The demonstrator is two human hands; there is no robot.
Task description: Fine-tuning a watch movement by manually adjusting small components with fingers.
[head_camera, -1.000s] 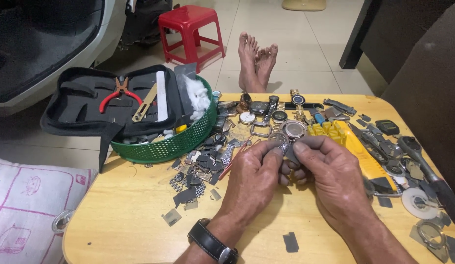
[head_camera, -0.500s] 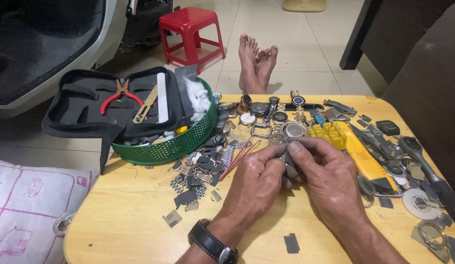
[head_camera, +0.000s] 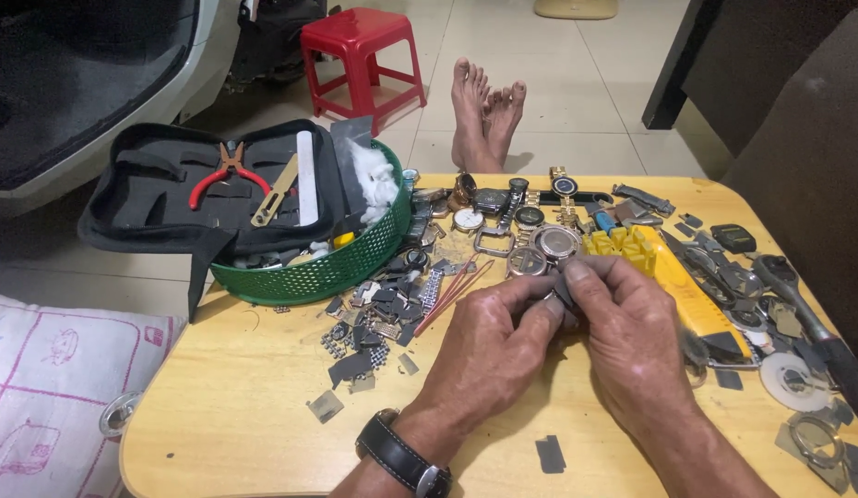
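A small dark watch part [head_camera: 560, 297] sits pinched between the fingertips of the left hand [head_camera: 489, 346] and right hand [head_camera: 623, 337], both grips closed on it above the middle of the wooden worktop [head_camera: 235, 406]; it looks still mid-handling, not yet set down. Behind the hands lie two round watch cases [head_camera: 542, 249], one yellow case holder [head_camera: 632, 251] and roughly half a dozen watches [head_camera: 503, 198]. At the left stand one green basket [head_camera: 332, 267] and one open tool pouch [head_camera: 208, 184] with one pair of red pliers [head_camera: 221, 171].

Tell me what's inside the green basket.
The green basket shows white fluff, a yellow bit and small parts. The open black tool case covers the rest.
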